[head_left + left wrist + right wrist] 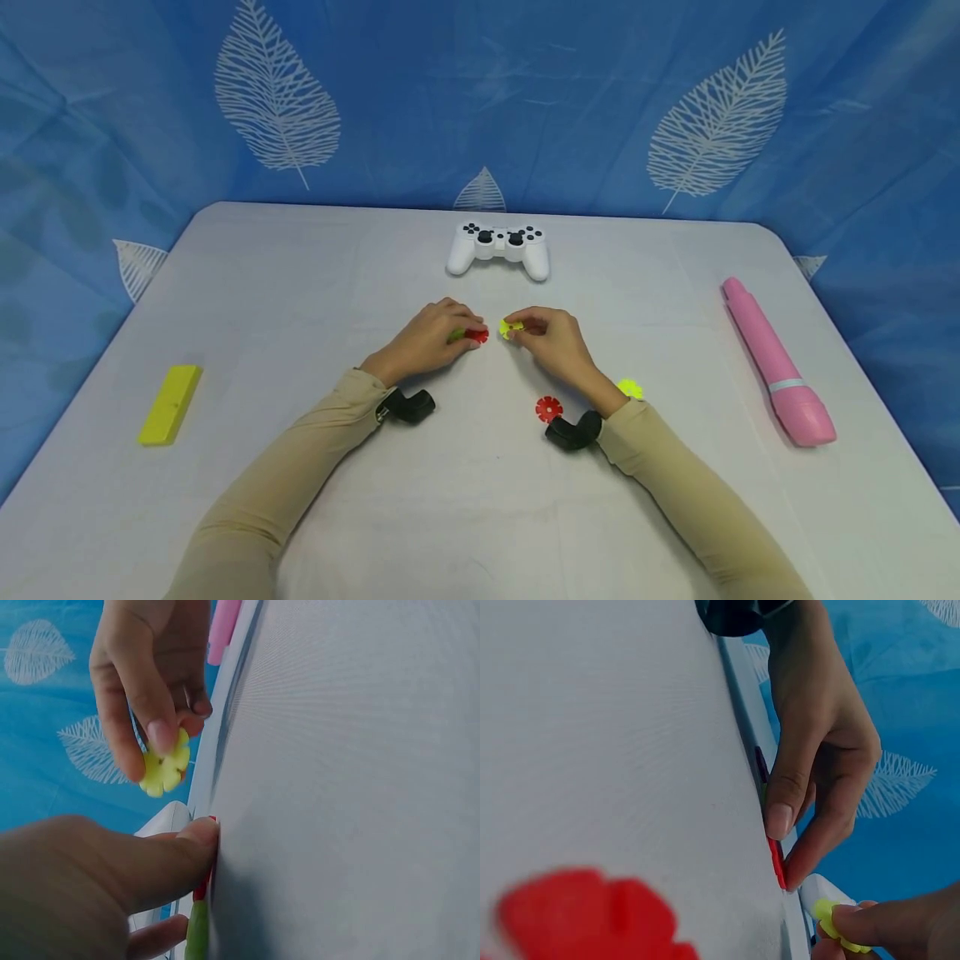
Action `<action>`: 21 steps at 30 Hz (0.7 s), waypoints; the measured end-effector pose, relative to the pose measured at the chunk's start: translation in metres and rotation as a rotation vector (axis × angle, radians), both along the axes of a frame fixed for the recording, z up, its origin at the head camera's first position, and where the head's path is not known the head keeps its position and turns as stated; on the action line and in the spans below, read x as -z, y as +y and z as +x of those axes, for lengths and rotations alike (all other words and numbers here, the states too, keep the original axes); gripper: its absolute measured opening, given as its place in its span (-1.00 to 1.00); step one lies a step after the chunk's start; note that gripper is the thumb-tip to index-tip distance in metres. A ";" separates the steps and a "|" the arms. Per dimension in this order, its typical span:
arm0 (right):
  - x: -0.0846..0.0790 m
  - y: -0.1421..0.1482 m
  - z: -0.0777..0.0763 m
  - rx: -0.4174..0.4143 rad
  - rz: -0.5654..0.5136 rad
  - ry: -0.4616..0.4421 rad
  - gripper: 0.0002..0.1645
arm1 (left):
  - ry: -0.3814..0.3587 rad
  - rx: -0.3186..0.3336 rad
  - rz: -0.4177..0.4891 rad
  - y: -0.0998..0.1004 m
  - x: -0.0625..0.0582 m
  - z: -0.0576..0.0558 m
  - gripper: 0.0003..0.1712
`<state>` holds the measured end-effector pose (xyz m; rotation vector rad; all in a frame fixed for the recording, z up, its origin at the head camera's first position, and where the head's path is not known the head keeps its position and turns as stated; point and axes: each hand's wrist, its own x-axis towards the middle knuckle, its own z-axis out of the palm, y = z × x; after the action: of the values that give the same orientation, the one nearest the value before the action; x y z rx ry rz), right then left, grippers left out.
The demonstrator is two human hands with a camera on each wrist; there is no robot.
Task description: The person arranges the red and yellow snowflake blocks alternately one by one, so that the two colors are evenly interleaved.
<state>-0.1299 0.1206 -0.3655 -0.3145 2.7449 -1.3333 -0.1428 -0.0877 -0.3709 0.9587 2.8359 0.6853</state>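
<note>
My left hand (pixel 437 335) pinches a red notched disc (pixel 778 864) between thumb and finger, low against the tabletop. A green piece (pixel 196 930) sits in line with that disc under the hand, and a dark piece (pixel 761 761) shows beyond it. Just across from it, my right hand (pixel 553 342) holds a yellow notched disc (pixel 166 766) by thumb and fingertips, raised off the table. A small gap parts the two held discs. Near the right wrist lie a loose red notched disc (pixel 548 408) and a yellow-green one (pixel 630 388), partly hidden by the forearm.
A white game controller (pixel 500 248) lies beyond the hands. At the far right is a pink tapered object (pixel 772 354) with a pale band; at the left, a yellow rectangular block (pixel 170 405). A blue leaf-print curtain (pixel 480 100) hangs behind the white table (pixel 450 508).
</note>
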 end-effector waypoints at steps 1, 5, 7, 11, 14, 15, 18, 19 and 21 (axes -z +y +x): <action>0.001 -0.002 -0.002 -0.001 -0.002 -0.003 -0.77 | 0.002 0.000 -0.001 0.000 0.000 0.000 -0.68; 0.002 -0.009 -0.009 0.001 0.001 -0.028 -0.76 | 0.012 0.005 0.001 0.000 0.001 0.000 -0.67; 0.001 -0.011 -0.011 -0.003 0.010 -0.049 -0.72 | 0.015 0.006 0.000 0.000 0.001 0.000 -0.67; -0.001 -0.016 -0.012 -0.023 0.064 -0.082 -0.66 | 0.016 0.006 -0.002 -0.001 0.002 -0.001 -0.67; -0.002 -0.019 -0.012 -0.046 0.136 -0.063 -0.65 | 0.018 0.006 0.003 -0.001 0.002 -0.001 -0.67; -0.002 -0.019 -0.011 -0.057 0.163 -0.043 -0.66 | 0.020 0.007 0.005 -0.001 0.002 -0.001 -0.68; -0.003 -0.019 -0.010 -0.083 0.242 0.019 -0.65 | 0.028 0.012 0.009 -0.001 0.003 -0.001 -0.68; -0.004 -0.019 -0.009 -0.092 0.263 0.034 -0.64 | 0.031 0.013 0.008 -0.001 0.003 -0.001 -0.68; -0.004 -0.019 -0.009 -0.110 0.299 0.048 -0.63 | 0.034 0.013 0.006 -0.001 0.003 -0.001 -0.68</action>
<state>-0.1387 0.1019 -0.3612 -0.4711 2.8633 -0.8843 -0.1441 -0.0887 -0.3742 0.9979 2.8555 0.6828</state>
